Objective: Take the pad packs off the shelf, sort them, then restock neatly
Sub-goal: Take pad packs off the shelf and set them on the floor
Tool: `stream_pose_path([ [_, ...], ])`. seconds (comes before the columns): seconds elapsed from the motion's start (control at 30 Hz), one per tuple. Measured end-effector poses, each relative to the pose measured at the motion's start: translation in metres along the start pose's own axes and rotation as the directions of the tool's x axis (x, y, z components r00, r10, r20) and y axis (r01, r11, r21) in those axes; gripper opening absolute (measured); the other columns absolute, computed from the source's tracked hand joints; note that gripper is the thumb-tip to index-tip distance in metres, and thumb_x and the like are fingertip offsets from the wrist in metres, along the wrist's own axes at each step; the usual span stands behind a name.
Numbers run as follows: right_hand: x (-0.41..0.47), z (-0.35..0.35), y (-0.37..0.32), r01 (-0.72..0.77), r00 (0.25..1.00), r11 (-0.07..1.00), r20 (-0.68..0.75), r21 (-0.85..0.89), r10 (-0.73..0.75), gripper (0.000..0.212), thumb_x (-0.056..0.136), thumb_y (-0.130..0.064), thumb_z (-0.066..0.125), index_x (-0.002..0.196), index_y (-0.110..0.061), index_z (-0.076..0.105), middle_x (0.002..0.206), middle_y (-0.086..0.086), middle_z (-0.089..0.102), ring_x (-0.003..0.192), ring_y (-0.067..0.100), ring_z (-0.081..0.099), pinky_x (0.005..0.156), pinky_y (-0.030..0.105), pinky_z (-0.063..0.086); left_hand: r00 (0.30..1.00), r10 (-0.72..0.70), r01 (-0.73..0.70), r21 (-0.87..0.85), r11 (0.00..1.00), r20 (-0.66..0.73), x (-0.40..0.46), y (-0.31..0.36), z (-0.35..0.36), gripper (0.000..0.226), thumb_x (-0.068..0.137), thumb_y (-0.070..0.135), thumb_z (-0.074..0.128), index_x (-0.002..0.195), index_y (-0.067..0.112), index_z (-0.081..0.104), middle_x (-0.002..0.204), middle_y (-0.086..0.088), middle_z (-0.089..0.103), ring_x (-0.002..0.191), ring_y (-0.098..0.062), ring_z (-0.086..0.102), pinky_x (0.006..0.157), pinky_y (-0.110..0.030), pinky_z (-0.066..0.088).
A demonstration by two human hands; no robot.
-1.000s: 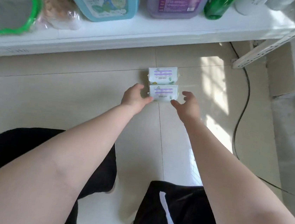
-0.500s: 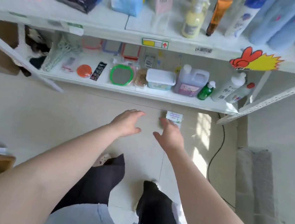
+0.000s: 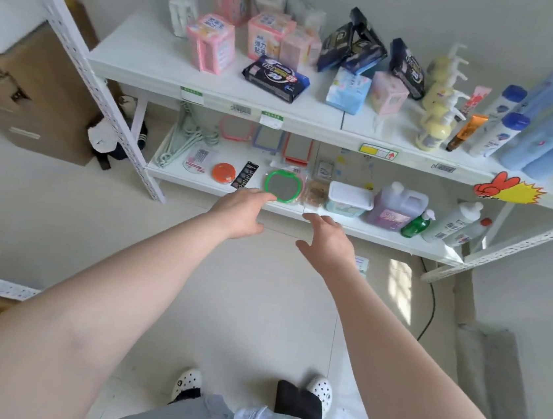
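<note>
Both hands, left hand (image 3: 240, 213) and right hand (image 3: 328, 244), are empty, fingers apart. The pad packs (image 3: 276, 77) on the far shelf (image 3: 154, 61) look soft, light; hold their sides.

Pad packs stand and lie unsorted on the upper shelf (image 3: 154, 57): pink packs (image 3: 211, 43), dark navy packs (image 3: 275, 77), one light blue pack (image 3: 347, 91). A white pack (image 3: 362, 264) lies on the floor, mostly hidden.

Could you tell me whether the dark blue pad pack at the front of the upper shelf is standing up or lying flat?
Lying flat: the dark blue pack rests on its broad face on the upper shelf, printed front facing up.
</note>
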State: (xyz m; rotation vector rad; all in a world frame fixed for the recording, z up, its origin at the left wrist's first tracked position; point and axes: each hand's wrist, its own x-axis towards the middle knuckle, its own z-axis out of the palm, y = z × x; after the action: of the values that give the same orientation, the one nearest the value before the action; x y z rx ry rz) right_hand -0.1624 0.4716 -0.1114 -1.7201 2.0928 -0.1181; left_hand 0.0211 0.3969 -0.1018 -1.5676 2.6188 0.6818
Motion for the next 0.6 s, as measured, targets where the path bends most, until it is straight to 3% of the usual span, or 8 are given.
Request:
stream_pose_path([
  [0.13, 0.015, -0.013, -0.069, 0.034, 0.998, 0.999, -0.047, -0.019, -0.035, 0.06, 0.088, -0.032, 0.064, 0.142, -0.027, 0.04, 0.138, 0.002, 0.048, 0.128, 0.025, 0.042, 0.093, 0.038, 0.046, 0.998, 0.013, -0.01, 0.045, 0.999, -0.064, -0.015, -0.053, -0.053, 0.064, 0.08, 0.023, 0.066, 0.14, 0.025, 0.043, 0.132, -0.001, 0.052, 0.124, -0.024, 0.047, 0.094, -0.031, 0.042],
  [0.27, 0.037, -0.046, -0.117, 0.062, 0.99, 0.998, -0.123, -0.019, -0.064, 0.06, 0.087, -0.03, 0.063, 0.142, -0.028, 0.041, 0.138, 0.003, 0.048, 0.127, 0.027, 0.043, 0.092, 0.037, 0.044, 0.989, -0.006, 0.009, 0.022, 1.0, -0.149, -0.013, -0.086, -0.102, 0.06, 0.079, 0.027, 0.069, 0.134, 0.023, 0.048, 0.132, -0.003, 0.054, 0.122, -0.027, 0.051, 0.094, -0.038, 0.047],
  [0.47, 0.084, -0.087, -0.149, 0.072, 0.983, 0.996, -0.165, -0.058, -0.08, 0.059, 0.087, -0.034, 0.065, 0.14, -0.026, 0.041, 0.132, 0.005, 0.05, 0.125, 0.028, 0.044, 0.089, 0.039, 0.046, 0.976, 0.014, -0.013, 0.009, 1.0, -0.218, 0.016, -0.105, -0.153, 0.064, 0.081, 0.023, 0.068, 0.14, 0.024, 0.044, 0.139, -0.001, 0.05, 0.122, -0.023, 0.051, 0.093, -0.031, 0.045],
  [0.6, 0.129, -0.101, -0.153, 0.079, 0.98, 0.994, -0.175, -0.075, -0.091, 0.063, 0.088, -0.034, 0.065, 0.144, -0.026, 0.038, 0.134, 0.007, 0.05, 0.126, 0.028, 0.043, 0.092, 0.041, 0.048, 0.978, 0.002, 0.004, 0.03, 1.0, -0.207, 0.059, -0.112, -0.173, 0.065, 0.083, 0.026, 0.066, 0.142, 0.025, 0.04, 0.14, -0.004, 0.047, 0.125, -0.024, 0.047, 0.097, -0.036, 0.044],
])
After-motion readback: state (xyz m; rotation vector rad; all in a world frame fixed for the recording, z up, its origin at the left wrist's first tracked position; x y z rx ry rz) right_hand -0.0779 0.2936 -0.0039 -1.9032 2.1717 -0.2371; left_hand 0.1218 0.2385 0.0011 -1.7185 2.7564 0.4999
